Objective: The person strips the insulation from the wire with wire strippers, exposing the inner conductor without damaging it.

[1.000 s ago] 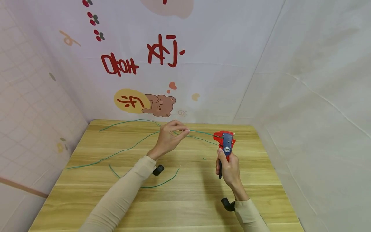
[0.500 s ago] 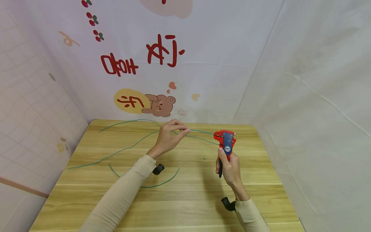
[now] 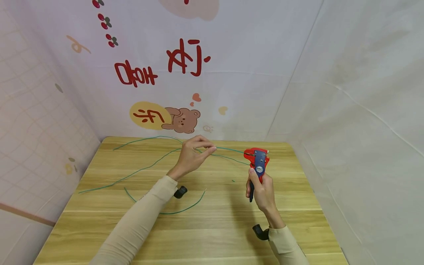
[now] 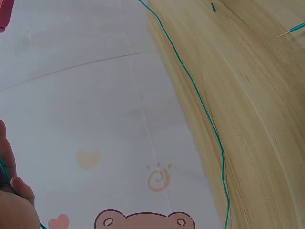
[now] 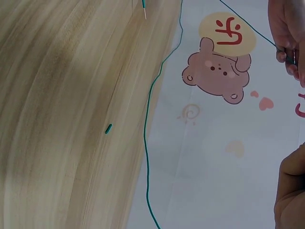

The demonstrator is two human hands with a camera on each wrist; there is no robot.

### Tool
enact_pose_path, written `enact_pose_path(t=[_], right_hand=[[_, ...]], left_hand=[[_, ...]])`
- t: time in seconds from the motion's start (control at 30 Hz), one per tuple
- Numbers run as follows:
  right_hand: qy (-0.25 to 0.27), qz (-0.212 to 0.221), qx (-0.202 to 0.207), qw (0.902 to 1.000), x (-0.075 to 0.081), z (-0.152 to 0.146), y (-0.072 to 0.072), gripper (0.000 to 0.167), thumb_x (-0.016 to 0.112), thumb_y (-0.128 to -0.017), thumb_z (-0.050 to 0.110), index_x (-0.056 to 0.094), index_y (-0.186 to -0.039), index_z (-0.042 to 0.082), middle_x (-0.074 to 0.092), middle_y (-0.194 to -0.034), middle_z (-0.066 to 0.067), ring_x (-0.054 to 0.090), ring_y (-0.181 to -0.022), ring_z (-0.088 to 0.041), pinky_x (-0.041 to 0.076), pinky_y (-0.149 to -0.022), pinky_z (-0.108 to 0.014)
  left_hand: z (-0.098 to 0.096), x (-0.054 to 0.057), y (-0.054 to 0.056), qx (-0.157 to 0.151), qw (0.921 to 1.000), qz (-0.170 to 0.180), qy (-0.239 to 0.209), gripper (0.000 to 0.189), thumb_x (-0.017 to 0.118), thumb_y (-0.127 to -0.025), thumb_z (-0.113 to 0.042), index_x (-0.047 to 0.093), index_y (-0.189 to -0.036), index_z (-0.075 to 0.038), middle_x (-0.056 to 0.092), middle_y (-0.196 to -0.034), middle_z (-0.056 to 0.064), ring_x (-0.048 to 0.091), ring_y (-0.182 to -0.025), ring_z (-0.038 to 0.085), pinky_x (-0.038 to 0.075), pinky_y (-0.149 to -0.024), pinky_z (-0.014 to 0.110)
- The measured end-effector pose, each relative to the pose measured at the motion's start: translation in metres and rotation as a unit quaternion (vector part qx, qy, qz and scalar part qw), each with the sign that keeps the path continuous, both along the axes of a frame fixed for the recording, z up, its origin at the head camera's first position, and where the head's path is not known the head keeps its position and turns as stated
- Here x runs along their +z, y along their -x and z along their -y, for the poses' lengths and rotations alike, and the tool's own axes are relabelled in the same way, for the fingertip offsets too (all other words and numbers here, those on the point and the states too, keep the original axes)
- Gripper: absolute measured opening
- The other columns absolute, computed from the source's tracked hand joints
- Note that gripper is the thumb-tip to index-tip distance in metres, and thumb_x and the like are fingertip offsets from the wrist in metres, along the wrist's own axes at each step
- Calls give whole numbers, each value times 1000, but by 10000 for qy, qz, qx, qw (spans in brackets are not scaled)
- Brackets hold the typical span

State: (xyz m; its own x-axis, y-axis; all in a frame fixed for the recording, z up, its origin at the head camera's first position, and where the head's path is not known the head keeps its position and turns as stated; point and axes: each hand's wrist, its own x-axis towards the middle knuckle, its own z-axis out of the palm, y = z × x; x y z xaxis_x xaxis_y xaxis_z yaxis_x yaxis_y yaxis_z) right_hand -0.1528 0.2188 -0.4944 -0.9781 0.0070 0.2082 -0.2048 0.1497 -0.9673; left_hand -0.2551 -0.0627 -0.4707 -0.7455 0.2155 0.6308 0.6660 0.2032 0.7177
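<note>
My left hand (image 3: 193,156) pinches a green wire (image 3: 230,149) between thumb and forefinger, above the back of the table. From there the wire runs right into the red head of a wire stripper (image 3: 260,160). My right hand (image 3: 262,191) grips the stripper's handles, its head pointing up. A second green strand (image 3: 232,158) passes lower, its right end overlapping the stripper in the head view. In the right wrist view, part of my right hand (image 5: 291,191) shows at the edge, the stripper out of frame. The left wrist view catches a corner of the stripper (image 4: 5,14).
A shorter green wire (image 3: 185,210) with a bare copper end lies curved on the wooden table (image 3: 212,243). A tiny green offcut (image 5: 108,129) rests on the wood. Long wire tails (image 3: 132,173) spread left. A printed cloth wall (image 3: 232,92) rises behind the table.
</note>
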Motion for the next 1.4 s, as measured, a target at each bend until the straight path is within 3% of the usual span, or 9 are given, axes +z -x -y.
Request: enact_pose_path(t=[0.23,0.93,1.0,1.17,1.23,1.4], right_hand=[[16,20,23,10000,-1,0,0,47,54,-121,28,57,-89,-7,58,-58,-2,58,-42,-14,53,-41,-35],[88,37,42,9999,-1,0,-1,48,53,-122,28,57,-88,-7,58,-58,-1,59,-43,-13,53,-41,-36],[254,57,33,9997,1,-5,-1,51,52,-122,30,57,-88,-8,58,-58,-1,60,-43,-14,54,-42,-36],[1076,-146,-471,9930,9,-28,-3,52,52,-122,29,54,-85,-7,57,-56,0,58,-40,-14,53,-41,-33],[1226,-224,-642,9901,13,-38,-3,50,52,-122,27,54,-83,-5,56,-55,0,57,-39,-14,52,-40,-31],[1235,-18,-567,9907,15,-47,-3,49,54,-121,29,55,-85,-5,58,-56,-2,59,-40,-15,55,-43,-31]], left_hand=[[0,-1,2,-40,9999,8,-120,5,88,-98,-3,90,-102,-4,80,-99,13,71,-88,26,51,-78,25],[1,-3,6,16,10000,85,-25,4,89,-98,-7,91,-102,-7,80,-100,12,71,-88,24,52,-78,25],[6,-3,7,164,9997,196,21,6,88,-100,-11,91,-104,-7,81,-104,12,72,-93,23,53,-81,26],[38,-7,10,1121,9912,705,-59,8,87,-101,-13,91,-108,-10,81,-111,10,68,-104,10,49,-89,34],[50,-9,11,1332,9876,822,-91,9,87,-100,-11,91,-108,-10,81,-111,11,66,-105,7,47,-89,37],[55,-9,12,1102,9905,820,-79,11,87,-102,-16,90,-110,-9,82,-115,13,67,-108,11,46,-91,29]])
